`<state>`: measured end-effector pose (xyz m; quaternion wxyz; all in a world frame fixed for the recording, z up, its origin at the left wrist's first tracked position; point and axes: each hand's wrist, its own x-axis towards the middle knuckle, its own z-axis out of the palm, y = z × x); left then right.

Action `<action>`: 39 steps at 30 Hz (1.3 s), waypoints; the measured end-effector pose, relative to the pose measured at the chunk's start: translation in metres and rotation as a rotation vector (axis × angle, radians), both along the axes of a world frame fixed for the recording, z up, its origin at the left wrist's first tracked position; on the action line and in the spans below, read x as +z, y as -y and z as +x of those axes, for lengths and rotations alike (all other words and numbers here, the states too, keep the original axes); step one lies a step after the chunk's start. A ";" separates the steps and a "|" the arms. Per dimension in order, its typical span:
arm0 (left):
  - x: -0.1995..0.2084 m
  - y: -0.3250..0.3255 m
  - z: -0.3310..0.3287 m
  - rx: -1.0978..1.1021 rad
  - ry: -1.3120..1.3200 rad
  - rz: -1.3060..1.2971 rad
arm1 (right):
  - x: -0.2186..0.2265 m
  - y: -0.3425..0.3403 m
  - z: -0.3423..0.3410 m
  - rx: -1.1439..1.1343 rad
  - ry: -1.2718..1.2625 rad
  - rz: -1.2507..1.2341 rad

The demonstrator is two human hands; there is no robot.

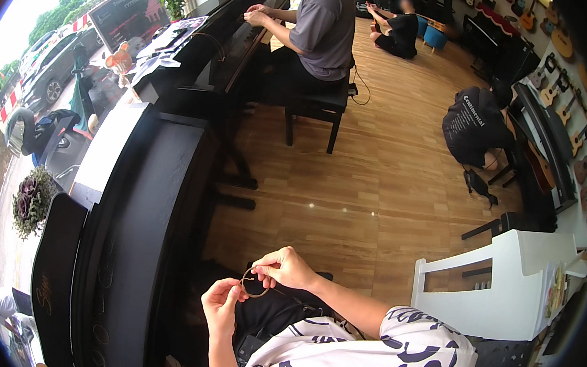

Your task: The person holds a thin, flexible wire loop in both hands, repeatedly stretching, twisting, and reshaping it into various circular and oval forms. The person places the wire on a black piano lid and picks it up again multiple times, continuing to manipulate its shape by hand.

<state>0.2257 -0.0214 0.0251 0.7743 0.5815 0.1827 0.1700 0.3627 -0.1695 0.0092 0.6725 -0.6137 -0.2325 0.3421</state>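
Over my lap I hold a thin golden-brown coiled string [256,296], bent into a small ring, between both hands. My left hand [220,303] pinches the left side of the ring with thumb and fingertips. At the ring's upper edge, my right hand [287,268] is closed in a pinch, knuckles up. A short end of the string curls inside the ring, and a thin tail seems to run off to the right, too fine to follow. Both hands are raised above my dark trousers, touching nothing else that I can see.
A black piano [159,187] stands close on my left. To the right is a white piano-like stand [500,272]. Ahead, a person [322,34] sits on a black bench [317,104]; another crouches [477,125] near a guitar [540,161]. Guitars line the right wall.
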 end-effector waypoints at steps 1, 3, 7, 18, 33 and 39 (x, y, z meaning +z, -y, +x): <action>0.000 0.001 0.004 0.014 0.012 0.003 | -0.001 0.001 0.003 -0.003 -0.010 0.018; -0.002 0.003 0.011 0.026 0.020 0.042 | -0.006 0.000 0.004 -0.007 -0.030 0.049; -0.010 0.001 0.028 0.012 0.176 0.049 | -0.005 -0.001 0.005 -0.003 -0.152 0.051; -0.005 0.014 0.030 -0.036 0.308 0.054 | -0.007 0.002 0.018 -0.085 -0.138 0.065; -0.020 0.030 0.015 0.169 0.117 -0.073 | 0.001 0.020 -0.001 0.028 0.025 0.032; -0.024 0.033 0.009 0.057 0.280 0.189 | -0.002 0.024 -0.008 -0.019 -0.170 0.015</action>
